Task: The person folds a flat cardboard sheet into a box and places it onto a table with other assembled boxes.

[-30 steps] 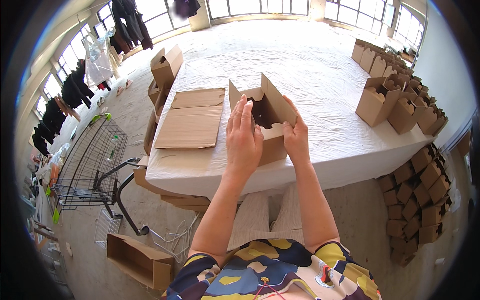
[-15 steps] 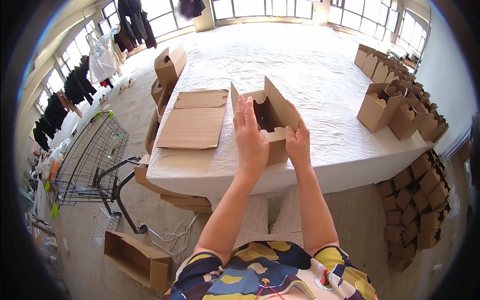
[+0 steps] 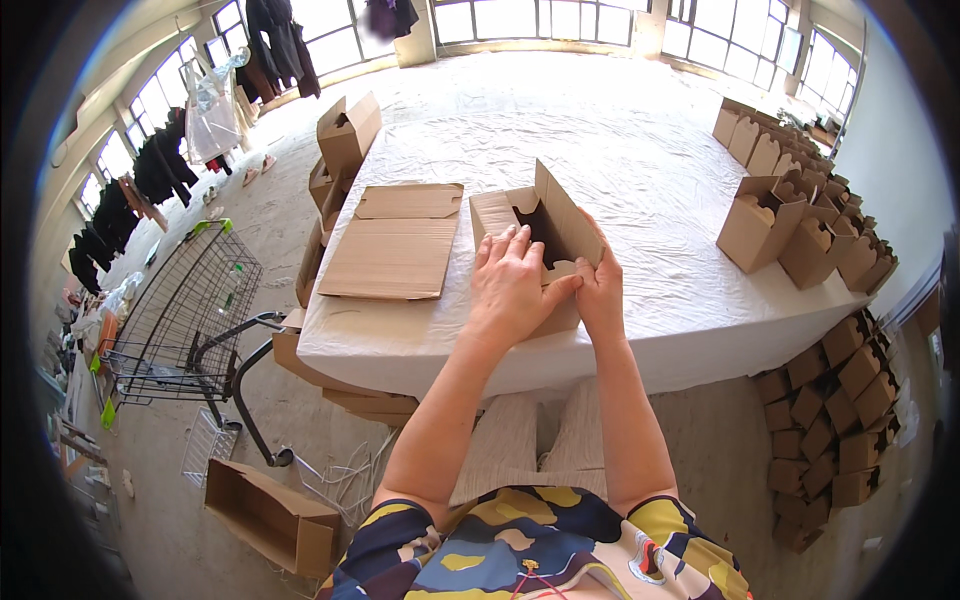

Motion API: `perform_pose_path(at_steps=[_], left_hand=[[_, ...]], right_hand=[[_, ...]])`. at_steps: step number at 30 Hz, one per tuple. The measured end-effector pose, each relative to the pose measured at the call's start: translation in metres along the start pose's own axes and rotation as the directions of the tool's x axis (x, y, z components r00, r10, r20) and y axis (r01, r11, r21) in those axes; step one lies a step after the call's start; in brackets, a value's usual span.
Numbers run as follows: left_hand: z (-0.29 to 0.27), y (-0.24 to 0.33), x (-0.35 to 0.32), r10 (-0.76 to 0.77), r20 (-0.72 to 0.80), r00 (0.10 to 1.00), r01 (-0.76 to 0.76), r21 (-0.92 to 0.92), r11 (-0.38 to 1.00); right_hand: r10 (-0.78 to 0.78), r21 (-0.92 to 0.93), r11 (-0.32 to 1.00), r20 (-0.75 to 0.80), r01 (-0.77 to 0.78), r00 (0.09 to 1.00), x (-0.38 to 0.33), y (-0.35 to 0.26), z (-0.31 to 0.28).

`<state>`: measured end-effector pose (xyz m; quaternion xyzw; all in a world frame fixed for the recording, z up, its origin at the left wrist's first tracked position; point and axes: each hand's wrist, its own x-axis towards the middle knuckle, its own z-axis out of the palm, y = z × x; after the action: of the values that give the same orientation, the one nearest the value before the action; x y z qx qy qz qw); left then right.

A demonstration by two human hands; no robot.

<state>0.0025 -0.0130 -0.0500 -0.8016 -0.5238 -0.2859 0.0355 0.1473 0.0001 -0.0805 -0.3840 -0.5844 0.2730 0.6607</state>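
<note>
An upright cardboard box stands near the front edge of the cloth-covered table, its dark inside partly showing. My left hand lies over the box's left side with fingers stretched out on the left flap, which is tipped over. Its thumb reaches toward my right hand, which grips the near right corner, thumb on the near flap and fingers behind the right wall. The right flap still stands up. Left of the box, a flattened cardboard carton lies on the table.
A white cloth covers the table. Rows of open boxes stand at its right end, and more boxes are piled on the floor below. Along the left edge are stacked cartons. A wire cart and an open carton are on the floor.
My left hand has come down over the box's left side, and the left flap has tipped from upright. My right hand keeps its hold at the near right corner.
</note>
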Motion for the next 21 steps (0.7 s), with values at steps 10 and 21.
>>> perform_pose_path(at_steps=[10,21], left_hand=[[-0.004,-0.003,-0.005,0.061,-0.064,0.996,-0.064,-0.047,0.997],[0.005,-0.009,-0.006,0.041,-0.144,0.989,-0.063,-0.147,0.987]], right_hand=[[0.098,-0.050,0.994,0.048,-0.095,0.994,0.004,-0.003,-0.009],[-0.069,-0.139,0.986,0.161,0.092,0.985,0.023,-0.023,-0.007]])
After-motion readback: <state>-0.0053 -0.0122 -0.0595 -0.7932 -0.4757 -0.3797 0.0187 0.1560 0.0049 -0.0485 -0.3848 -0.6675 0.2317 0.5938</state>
